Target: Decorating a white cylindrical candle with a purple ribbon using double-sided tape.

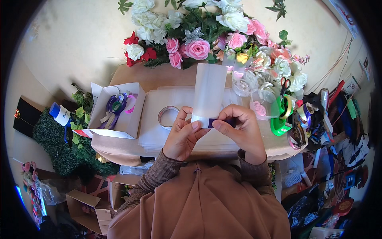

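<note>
A translucent plastic tube [209, 88] stands upright between my hands, above the table. My left hand [184, 135] grips its lower left side, with the thumb on a white band at the base. At the lower right, my right hand [243, 129] pinches a dark purple ribbon [211, 123] against the tube. The ribbon's other end is partly hidden behind the right fingers. Beneath the hands lies a stack of translucent sheets [153, 136]. A roll of tape [161, 120] rests flat on the sheets, just left of my left hand.
A white box [135, 116] at left holds ribbon rolls [116, 106]. To the right are a clear container [262, 104] with pink pieces and a green tape dispenser [279, 119] with scissors [285, 85]. Artificial flowers [198, 49] line the table's back. An open cardboard box [83, 209] stands lower left.
</note>
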Motion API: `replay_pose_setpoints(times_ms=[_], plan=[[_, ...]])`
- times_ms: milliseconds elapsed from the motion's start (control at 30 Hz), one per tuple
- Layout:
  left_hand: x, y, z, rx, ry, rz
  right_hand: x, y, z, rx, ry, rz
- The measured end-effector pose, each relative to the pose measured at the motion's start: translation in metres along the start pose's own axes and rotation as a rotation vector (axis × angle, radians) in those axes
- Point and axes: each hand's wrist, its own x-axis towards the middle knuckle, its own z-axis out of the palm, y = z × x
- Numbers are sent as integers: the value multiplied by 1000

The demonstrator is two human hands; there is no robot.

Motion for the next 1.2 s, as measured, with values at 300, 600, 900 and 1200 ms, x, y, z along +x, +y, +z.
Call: replay_pose_setpoints(times_ms=[300, 600, 900, 1200], plan=[[0, -1, -3, 42, 14, -18, 0, -1, 4, -114, 51, -41], [1, -3, -1, 88, 68, 10, 3, 4, 7, -232, 86, -97], [4, -8, -3, 100, 68, 66, 4, 5, 8, -266, 68, -123], [1, -9, -7, 51, 102, 78, 2, 0, -3, -191, 29, -82]])
